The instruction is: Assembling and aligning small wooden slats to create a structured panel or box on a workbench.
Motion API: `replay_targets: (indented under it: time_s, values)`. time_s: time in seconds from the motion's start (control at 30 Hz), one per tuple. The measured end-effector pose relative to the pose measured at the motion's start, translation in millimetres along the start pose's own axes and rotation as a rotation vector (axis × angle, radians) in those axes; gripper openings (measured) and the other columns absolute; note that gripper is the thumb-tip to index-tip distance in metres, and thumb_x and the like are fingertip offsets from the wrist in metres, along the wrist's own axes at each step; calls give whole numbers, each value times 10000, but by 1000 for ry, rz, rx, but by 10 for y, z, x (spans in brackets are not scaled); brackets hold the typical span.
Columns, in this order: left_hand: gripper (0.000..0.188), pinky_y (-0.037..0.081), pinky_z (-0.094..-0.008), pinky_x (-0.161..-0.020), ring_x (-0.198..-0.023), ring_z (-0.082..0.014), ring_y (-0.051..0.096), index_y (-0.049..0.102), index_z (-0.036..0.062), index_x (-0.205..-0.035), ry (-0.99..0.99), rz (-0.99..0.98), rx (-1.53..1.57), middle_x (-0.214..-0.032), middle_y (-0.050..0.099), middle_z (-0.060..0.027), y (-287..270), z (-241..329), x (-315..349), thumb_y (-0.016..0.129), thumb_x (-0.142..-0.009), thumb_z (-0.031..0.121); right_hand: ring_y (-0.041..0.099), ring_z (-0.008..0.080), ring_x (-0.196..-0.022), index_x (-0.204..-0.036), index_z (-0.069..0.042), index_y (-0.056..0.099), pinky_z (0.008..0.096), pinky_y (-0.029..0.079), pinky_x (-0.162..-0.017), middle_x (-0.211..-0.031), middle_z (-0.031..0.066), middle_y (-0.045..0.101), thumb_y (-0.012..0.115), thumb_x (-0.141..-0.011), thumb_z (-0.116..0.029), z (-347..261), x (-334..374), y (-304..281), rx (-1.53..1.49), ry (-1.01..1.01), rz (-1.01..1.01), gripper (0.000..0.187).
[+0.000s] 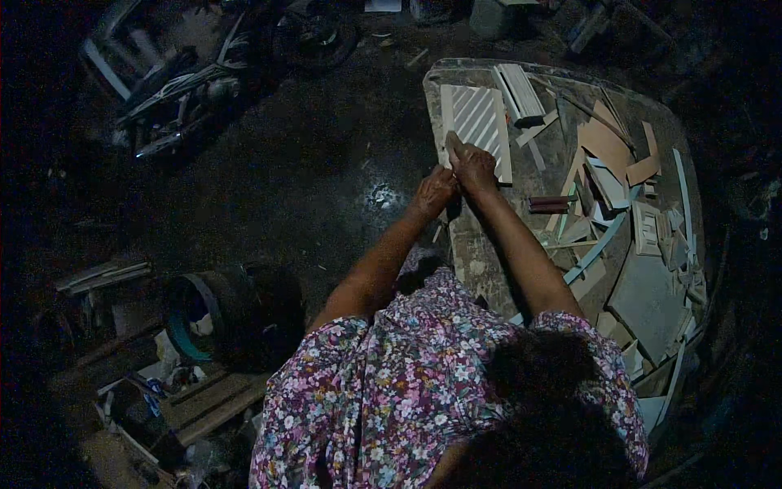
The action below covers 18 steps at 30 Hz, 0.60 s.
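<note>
A small pale wooden panel with slanted slats inside a frame lies at the far left end of the worktable. My right hand is closed over the panel's near left corner, one digit pointing away along the frame. Just left of it and slightly nearer, my left hand is closed at the table's edge, touching or almost touching the right. Whatever the fingers hold is hidden by the hands and the dim light. Right of the panel rests a stack of pale wooden strips.
Offcuts, a brown board piece, dark red strips, a curved light-blue strip and a grey sheet litter the table's right side. A motorcycle stands far left. A round drum-like container sits beside wooden slats at lower left.
</note>
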<state>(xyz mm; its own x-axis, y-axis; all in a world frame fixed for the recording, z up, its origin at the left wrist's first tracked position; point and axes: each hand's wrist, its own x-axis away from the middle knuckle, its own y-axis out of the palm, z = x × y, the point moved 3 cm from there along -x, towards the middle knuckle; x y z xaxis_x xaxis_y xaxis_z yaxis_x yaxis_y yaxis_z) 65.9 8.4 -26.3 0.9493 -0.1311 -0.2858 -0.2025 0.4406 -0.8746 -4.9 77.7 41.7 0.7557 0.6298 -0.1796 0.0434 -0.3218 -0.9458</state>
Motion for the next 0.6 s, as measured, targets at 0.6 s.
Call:
replay_targets:
  time_s: [0.6]
  values:
    - [66,438,-316,-608,-811,-235,439,498,14,-714,-39,-6,-7,-781,463,-98,-335,144,-77,520,-668,58,466,255,-464,-1131,-116,419,382,353,-434,-546,115,492,442,-813,-304,97,67,73,40,12,-45,371]
